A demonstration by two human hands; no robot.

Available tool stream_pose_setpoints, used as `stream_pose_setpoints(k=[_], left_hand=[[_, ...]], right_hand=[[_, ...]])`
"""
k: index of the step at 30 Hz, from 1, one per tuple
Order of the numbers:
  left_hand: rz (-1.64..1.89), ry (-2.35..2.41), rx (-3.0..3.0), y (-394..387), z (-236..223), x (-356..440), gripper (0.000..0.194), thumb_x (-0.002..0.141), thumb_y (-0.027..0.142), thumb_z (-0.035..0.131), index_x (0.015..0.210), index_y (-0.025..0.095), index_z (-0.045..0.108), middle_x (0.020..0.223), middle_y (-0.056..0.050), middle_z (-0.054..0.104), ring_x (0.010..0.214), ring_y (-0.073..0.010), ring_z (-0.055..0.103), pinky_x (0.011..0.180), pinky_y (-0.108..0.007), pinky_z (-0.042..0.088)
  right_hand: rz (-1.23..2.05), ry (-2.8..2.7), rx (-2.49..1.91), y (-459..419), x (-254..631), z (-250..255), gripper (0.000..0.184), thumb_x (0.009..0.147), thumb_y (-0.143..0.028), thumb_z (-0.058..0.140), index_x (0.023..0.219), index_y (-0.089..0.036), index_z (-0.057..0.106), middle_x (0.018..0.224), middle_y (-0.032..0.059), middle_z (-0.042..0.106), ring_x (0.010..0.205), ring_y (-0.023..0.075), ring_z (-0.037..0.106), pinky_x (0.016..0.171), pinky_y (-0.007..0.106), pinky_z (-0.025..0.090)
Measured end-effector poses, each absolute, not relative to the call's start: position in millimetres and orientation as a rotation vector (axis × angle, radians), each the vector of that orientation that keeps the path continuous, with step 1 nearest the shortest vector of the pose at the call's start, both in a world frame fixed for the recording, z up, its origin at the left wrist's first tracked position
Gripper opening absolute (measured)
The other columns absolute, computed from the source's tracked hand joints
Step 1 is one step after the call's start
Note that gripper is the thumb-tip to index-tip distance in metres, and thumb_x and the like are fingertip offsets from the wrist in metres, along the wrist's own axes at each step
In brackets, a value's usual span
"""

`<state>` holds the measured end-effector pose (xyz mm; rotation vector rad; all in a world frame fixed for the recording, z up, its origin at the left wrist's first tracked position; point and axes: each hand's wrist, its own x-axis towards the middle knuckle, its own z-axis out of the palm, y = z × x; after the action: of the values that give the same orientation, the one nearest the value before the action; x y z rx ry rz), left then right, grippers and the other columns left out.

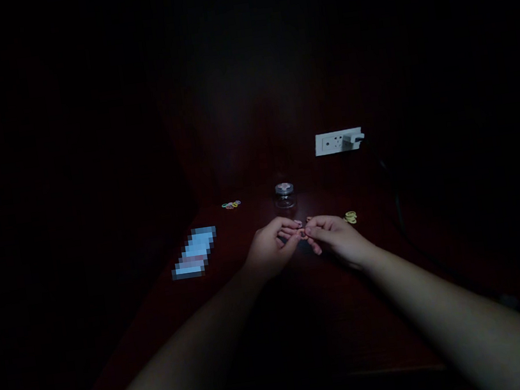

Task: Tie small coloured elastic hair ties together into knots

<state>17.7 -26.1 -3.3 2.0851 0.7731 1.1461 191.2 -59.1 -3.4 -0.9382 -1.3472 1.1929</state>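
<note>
The scene is very dark. My left hand and my right hand meet over a dark reddish table, fingertips pinched together on a tiny item that I cannot make out. A small glass jar with a shiny lid stands just beyond the hands. Yellow rubber bands lie right of my right hand. A few coloured bands lie to the left of the jar.
A flat light-blue object, blurred out, lies on the table to the left. A white wall socket with a plug in it sits on the back wall, and a dark cable hangs down from it on the right.
</note>
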Motion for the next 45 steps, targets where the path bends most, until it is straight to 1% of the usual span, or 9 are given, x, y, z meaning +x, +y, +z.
stream_pose_setpoints(k=[4, 7, 11, 15, 20, 25, 31, 36, 45], left_hand=[[1.147, 0.755, 2.06, -27.0, -3.2, 17.4, 0.02, 0.081, 0.024, 0.061, 0.099, 0.017, 0.062, 0.089, -0.004, 0.069, 0.079, -0.0122, 0.064, 0.06, -0.019, 0.047], [1.131, 0.709, 2.044, -27.1, -4.2, 17.9, 0.017, 0.081, 0.025, 0.061, 0.095, 0.016, 0.062, 0.089, -0.004, 0.069, 0.078, -0.0119, 0.063, 0.06, -0.019, 0.046], [1.125, 0.66, 2.001, -26.0, -5.9, 19.2, 0.016, 0.082, 0.026, 0.061, 0.094, 0.016, 0.063, 0.09, -0.004, 0.069, 0.077, -0.0114, 0.062, 0.062, -0.02, 0.046], [1.154, 0.697, 1.941, -24.9, -5.4, 20.3, 0.02, 0.081, 0.027, 0.062, 0.097, 0.015, 0.064, 0.09, -0.005, 0.069, 0.081, -0.0131, 0.064, 0.064, -0.021, 0.049], [1.205, 0.762, 1.927, -23.0, -4.4, 20.7, 0.023, 0.081, 0.028, 0.063, 0.099, 0.014, 0.064, 0.09, -0.007, 0.07, 0.081, -0.0142, 0.065, 0.063, -0.021, 0.05], [1.216, 0.765, 1.89, -23.2, -3.6, 22.9, 0.021, 0.079, 0.025, 0.064, 0.097, 0.013, 0.065, 0.087, -0.006, 0.071, 0.079, -0.0138, 0.066, 0.066, -0.022, 0.053], [1.208, 0.709, 1.701, -21.7, -4.2, 26.0, 0.022, 0.075, 0.024, 0.068, 0.093, 0.012, 0.066, 0.085, -0.008, 0.072, 0.08, -0.0154, 0.068, 0.073, -0.026, 0.055], [1.181, 0.702, 1.554, -19.7, -5.9, 27.1, 0.026, 0.071, 0.026, 0.072, 0.092, 0.011, 0.066, 0.086, -0.009, 0.073, 0.082, -0.0174, 0.069, 0.079, -0.03, 0.055], [1.129, 0.771, 1.474, -26.2, -0.2, 28.9, 0.022, 0.075, 0.02, 0.069, 0.094, 0.009, 0.067, 0.087, -0.01, 0.074, 0.08, -0.016, 0.069, 0.077, -0.027, 0.055]], right_hand=[[1.393, -1.26, -0.914, -58.4, 192.2, -7.3, 0.029, 0.069, -0.04, 0.074, 0.069, -0.015, 0.059, 0.058, -0.0015, 0.059, 0.045, 0.0078, 0.05, 0.045, 0.021, 0.038], [1.41, -1.234, -0.924, -57.0, 192.4, -8.5, 0.028, 0.07, -0.04, 0.072, 0.067, -0.015, 0.058, 0.057, -0.0017, 0.058, 0.044, 0.0077, 0.049, 0.045, 0.021, 0.038], [1.219, -1.319, -0.995, -55.8, 191.1, -6.1, 0.028, 0.071, -0.04, 0.07, 0.069, -0.016, 0.056, 0.059, -0.0025, 0.057, 0.044, 0.0073, 0.048, 0.044, 0.021, 0.037], [0.875, -1.497, -1.088, -58.8, 191.6, -0.2, 0.021, 0.074, -0.036, 0.066, 0.074, -0.018, 0.055, 0.062, -0.0023, 0.056, 0.049, 0.0099, 0.051, 0.048, 0.023, 0.038], [0.598, -1.703, -1.082, -66.9, 192.2, 4.5, 0.015, 0.078, -0.029, 0.062, 0.089, -0.02, 0.057, 0.061, -0.0036, 0.049, 0.051, 0.0114, 0.044, 0.049, 0.024, 0.037], [0.375, -1.849, -1.0, -66.2, 194.1, 4.3, 0.009, 0.081, -0.024, 0.06, 0.089, -0.019, 0.061, 0.092, 0.0066, 0.059, 0.064, 0.0131, 0.052, 0.057, 0.027, 0.044], [0.236, -1.924, -0.988, -63.2, 198.9, 5.6, 0.009, 0.083, -0.019, 0.058, 0.091, -0.019, 0.063, 0.092, 0.007, 0.061, 0.069, 0.0149, 0.057, 0.058, 0.027, 0.046], [0.143, -1.937, -0.98, -63.7, 200.0, 6.3, 0.008, 0.085, -0.019, 0.057, 0.088, -0.019, 0.064, 0.091, 0.0069, 0.062, 0.076, 0.0167, 0.059, 0.063, 0.028, 0.048], [0.114, -1.957, -0.968, -65.0, 200.1, 7.8, 0.008, 0.086, -0.018, 0.056, 0.088, -0.018, 0.063, 0.092, 0.007, 0.059, 0.078, 0.0163, 0.058, 0.068, 0.029, 0.048]])
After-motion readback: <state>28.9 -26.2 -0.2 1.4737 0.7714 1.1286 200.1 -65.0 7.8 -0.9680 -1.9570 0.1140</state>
